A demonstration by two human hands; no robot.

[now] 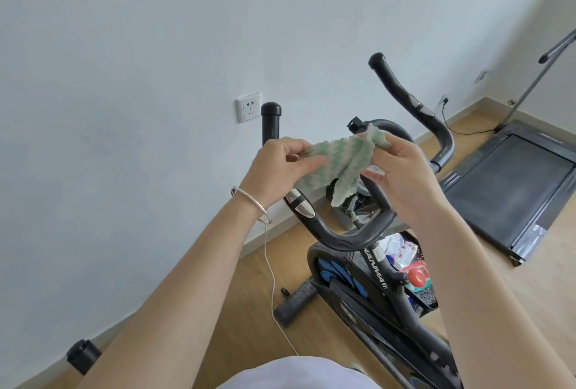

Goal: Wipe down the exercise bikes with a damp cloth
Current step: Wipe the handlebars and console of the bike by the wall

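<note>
Left hand (277, 167), wearing a silver bangle (251, 200), pinches one edge of the green-and-white textured cloth (339, 164) between thumb and curled fingers. Right hand (402, 167) grips the opposite, bunched end. The cloth spans the two hands with its lower corner hanging free, in front of the curved black handlebar (346, 237) of the black exercise bike (358, 289). The bike stands on the wooden floor (249, 310) near its wall edge, beside a white wall socket (248, 107). A thin white cable (273, 282) trails across the floor. A dark flat treadmill (511, 189) lies toward the floor's far right corner.
</note>
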